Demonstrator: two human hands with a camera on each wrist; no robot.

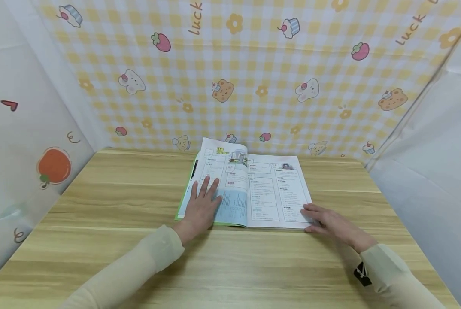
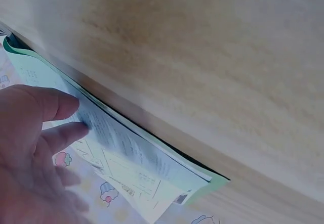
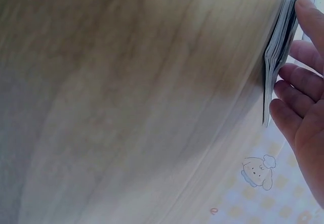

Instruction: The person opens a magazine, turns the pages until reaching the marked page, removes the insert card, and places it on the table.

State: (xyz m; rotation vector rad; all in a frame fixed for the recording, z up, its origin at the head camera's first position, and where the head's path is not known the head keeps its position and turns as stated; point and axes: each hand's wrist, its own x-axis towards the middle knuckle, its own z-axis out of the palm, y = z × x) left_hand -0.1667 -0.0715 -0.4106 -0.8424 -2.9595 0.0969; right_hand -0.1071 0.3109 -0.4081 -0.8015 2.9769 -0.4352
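Note:
An open book (image 1: 263,201) with printed pages and a green cover edge lies on the wooden table. Its left page (image 2: 119,143) curves up at the far end, near the patterned backdrop. My left hand (image 1: 202,210) rests on the left page, fingers straight and spread. In the left wrist view, the thumb (image 2: 58,104) is above the page near the book's near edge. At the lower right corner, my right hand (image 1: 332,223) touches the book's edge with fingers loosely extended. The right wrist view shows those fingers (image 3: 298,80) along the stacked page edges (image 3: 276,57).
The wooden table (image 1: 230,266) extends around the book on both sides and in front. A yellow checked backdrop (image 1: 253,86) stands right behind it, and white sheets (image 1: 447,141) hang at the sides. A small black object (image 1: 362,274) shows beside the right sleeve.

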